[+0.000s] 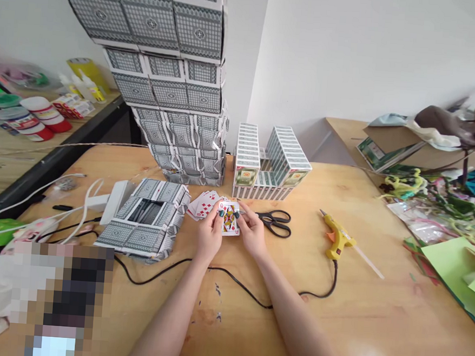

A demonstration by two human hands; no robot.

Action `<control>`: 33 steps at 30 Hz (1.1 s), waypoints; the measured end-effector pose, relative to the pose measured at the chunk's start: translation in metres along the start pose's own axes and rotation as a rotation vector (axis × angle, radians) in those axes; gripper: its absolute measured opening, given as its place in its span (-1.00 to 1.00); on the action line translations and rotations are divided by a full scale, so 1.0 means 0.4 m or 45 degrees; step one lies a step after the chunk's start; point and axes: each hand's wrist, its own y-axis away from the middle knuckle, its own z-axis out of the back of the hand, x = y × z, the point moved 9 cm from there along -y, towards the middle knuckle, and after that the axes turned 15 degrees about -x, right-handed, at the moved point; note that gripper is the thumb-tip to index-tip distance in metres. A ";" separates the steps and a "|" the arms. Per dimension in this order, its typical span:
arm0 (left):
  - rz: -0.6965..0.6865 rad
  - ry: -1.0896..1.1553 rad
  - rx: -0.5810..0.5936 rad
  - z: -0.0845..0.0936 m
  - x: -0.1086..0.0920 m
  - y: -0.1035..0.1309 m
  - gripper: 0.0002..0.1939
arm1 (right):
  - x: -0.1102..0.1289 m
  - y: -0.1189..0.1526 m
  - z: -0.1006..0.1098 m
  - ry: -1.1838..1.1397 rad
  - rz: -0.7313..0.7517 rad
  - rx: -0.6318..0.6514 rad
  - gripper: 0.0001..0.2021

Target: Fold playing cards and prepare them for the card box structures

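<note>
Between my two hands is a queen playing card (229, 221), its face turned up toward me. The fingers of my left hand (212, 228) pinch its left edge, while my right hand (252, 230) grips the right edge. Dark polish shows on both thumbnails. Just behind my left hand, several loose playing cards (201, 203) lie fanned on the table. Black-handled scissors (277, 223) rest close to my right hand, blades partly hidden behind it. Left of my hands lies a flat frame built of folded cards (136, 230) with a rectangular opening.
A tall tower of card blocks (179, 87) rises at the back, beside a U-shaped stack of card boxes (262, 174). A yellow glue gun (337, 236) lies right, its black cord (238, 281) crossing the table (373, 328). Green paper (454, 269) and craft scraps sit far right.
</note>
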 end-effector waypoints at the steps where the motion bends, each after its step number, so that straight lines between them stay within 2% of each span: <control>1: -0.002 0.002 -0.005 0.000 -0.001 0.000 -0.58 | -0.002 -0.001 0.000 -0.002 0.001 0.001 -0.51; 14: -0.005 -0.011 -0.027 0.000 -0.012 0.002 -0.61 | -0.022 -0.006 0.006 0.001 0.020 0.001 -0.56; 29: -0.006 0.001 -0.034 0.003 -0.020 0.002 -0.62 | -0.037 -0.009 0.004 -0.100 -0.074 0.011 -0.51; 33: 0.014 0.032 -0.036 0.001 -0.017 0.003 -0.62 | -0.030 -0.007 -0.008 -0.158 -0.131 0.072 -0.56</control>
